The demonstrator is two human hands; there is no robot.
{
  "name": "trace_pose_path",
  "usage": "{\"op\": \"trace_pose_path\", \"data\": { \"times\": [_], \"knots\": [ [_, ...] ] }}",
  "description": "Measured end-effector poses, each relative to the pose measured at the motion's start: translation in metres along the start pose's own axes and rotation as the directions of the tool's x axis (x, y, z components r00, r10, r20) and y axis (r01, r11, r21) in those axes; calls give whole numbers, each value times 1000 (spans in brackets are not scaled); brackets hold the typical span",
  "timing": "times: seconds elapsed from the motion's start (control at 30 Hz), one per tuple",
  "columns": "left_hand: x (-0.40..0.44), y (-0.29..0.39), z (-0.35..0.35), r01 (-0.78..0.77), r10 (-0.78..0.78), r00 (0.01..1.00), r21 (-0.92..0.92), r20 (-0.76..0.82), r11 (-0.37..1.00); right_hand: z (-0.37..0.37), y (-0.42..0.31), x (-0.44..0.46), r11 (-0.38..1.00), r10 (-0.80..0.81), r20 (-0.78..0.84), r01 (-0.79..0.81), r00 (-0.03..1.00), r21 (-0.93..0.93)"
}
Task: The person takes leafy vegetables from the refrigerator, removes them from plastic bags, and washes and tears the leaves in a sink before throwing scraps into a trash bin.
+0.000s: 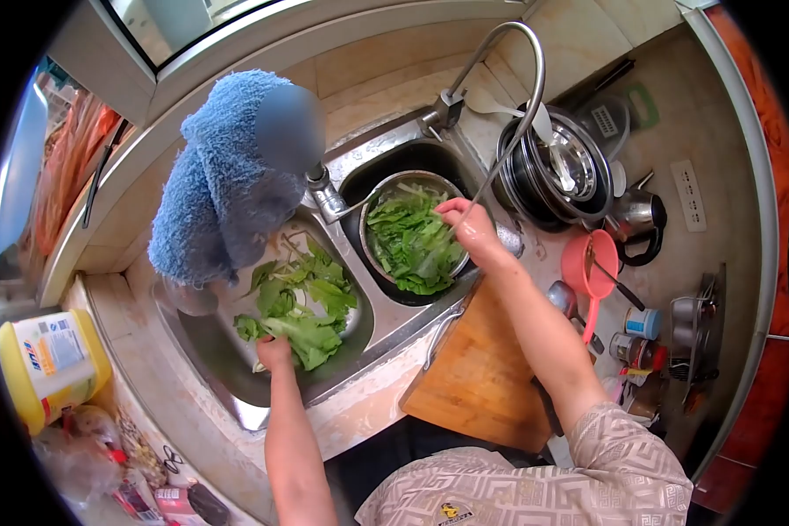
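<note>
My left hand is in the left sink basin, its fingers closed around the lower end of some leafy greens. More loose leaves and stems lie beside it in that basin. My right hand is over the right edge of a round metal pot set in the right basin. Chopped-looking greens fill the pot. The right fingers are bent together near the lower end of the curved tap pipe; whether they grip the pipe or a leaf cannot be made out.
A blue towel-like cloth hangs over the left basin beside a short tap. A wooden cutting board lies at the counter's front. Stacked bowls, a pink ladle and a kettle stand right; a yellow jug left.
</note>
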State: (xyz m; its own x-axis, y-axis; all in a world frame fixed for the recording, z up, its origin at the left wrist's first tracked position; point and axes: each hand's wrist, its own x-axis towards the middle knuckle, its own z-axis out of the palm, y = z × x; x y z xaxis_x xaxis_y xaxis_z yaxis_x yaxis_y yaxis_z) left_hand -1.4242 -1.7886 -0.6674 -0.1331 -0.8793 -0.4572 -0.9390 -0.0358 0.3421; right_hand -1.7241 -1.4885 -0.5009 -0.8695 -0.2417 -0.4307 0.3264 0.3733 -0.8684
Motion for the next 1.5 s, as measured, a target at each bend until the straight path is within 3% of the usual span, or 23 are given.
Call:
{"op": "trace_pose_path", "data": {
  "times": [0.1, 0.13, 0.17, 0.23, 0.33, 0.4, 0.5, 0.53, 0.57, 0.63, 0.7, 0.73, 0.77, 0.97, 1.03, 1.1, 1.17, 1.23, 1.3, 1.37, 1.4, 1.43, 1.5],
  "knots": [
    [-4, 5, -17, -41, 53, 998, -227, 44, 973, -4, 2, 2, 987, -30, -61, 40, 998, 156],
    [-6, 4, -21, -4, 43, 994, -363, 99, 932, -2, 12, 6, 961, -186, -65, 168, 980, -218],
    [-8, 3, -27, 39, 43, 987, -487, 156, 872, 1, 24, 10, 786, -327, -13, 264, 945, -559],
    [-17, 13, -42, -42, 125, 982, -480, 142, 876, 20, 45, 29, 765, -391, 16, 335, 920, -551],
    [-34, 19, -64, -55, 300, 928, -714, 222, 698, 58, 44, 38, 703, -458, 95, 426, 884, -569],
    [-41, 26, -75, -16, 310, 915, -747, 257, 665, 75, 39, 37, 434, -600, 189, 514, 778, -740],
    [-54, 41, -94, 20, 351, 889, -791, 294, 612, 77, 37, 37, 453, -394, 191, 371, 899, -810],
    [-57, 43, -99, 38, 375, 884, -842, 279, 537, 73, 39, 32, 439, -599, 191, 519, 777, -733],
    [-60, 46, -104, 57, 395, 881, -888, 260, 456, 70, 41, 27, 432, -603, 201, 528, 772, -731],
    [-67, 51, -115, 72, 398, 881, -905, 255, 420, 66, 31, 6, 717, -585, -11, 511, 811, -474],
    [-73, 56, -128, 84, 407, 879, -920, 250, 383, 62, 16, -9, 768, -582, -68, 521, 810, -371],
    [-76, 58, -134, 68, 420, 874, -919, 243, 389, 61, 11, -14, 887, -438, -87, 415, 895, -202],
    [-78, 58, -139, 51, 433, 870, -917, 236, 397, 63, 7, -20, 960, -280, -76, 278, 957, -26],
    [-82, 44, -156, -117, 536, 826, -875, 177, 469, 120, -40, -68, 946, -228, 166, 179, 959, 269],
    [-89, 47, -162, -82, 540, 821, -898, 186, 433, 148, -50, -75, 855, -510, 116, 517, 852, -43],
    [-98, 56, -172, -33, 590, 767, -903, 252, 428, 174, -35, -81, 830, -536, 269, 557, 800, -2],
    [-108, 65, -178, 10, 603, 735, -894, 310, 447, 187, -40, -99, 761, -546, 592, 647, 593, 55],
    [-117, 77, -184, 74, 616, 684, -877, 390, 474, 196, -60, -115, 826, -475, 714, 541, 514, 160],
    [-116, 84, -188, 28, 604, 711, -873, 360, 487, 201, -60, -113, 829, -475, 705, 536, 526, 159],
    [-106, 89, -200, -380, 611, 744, -582, 270, 719, 196, -64, -97, 874, -285, 825, 486, 488, 14],
    [-104, 96, -211, -695, 733, 674, -255, 93, 672, 191, -65, -96, 843, -336, 804, 538, 491, 24],
    [-102, 100, -217, -775, 785, 614, -125, 86, 620, 191, -62, -94, 771, -436, 772, 634, 463, 55],
    [-96, 108, -224, -879, 871, 476, 41, 122, 475, 189, -63, -90, 763, -375, 806, 646, 458, -11]
  ]
}}
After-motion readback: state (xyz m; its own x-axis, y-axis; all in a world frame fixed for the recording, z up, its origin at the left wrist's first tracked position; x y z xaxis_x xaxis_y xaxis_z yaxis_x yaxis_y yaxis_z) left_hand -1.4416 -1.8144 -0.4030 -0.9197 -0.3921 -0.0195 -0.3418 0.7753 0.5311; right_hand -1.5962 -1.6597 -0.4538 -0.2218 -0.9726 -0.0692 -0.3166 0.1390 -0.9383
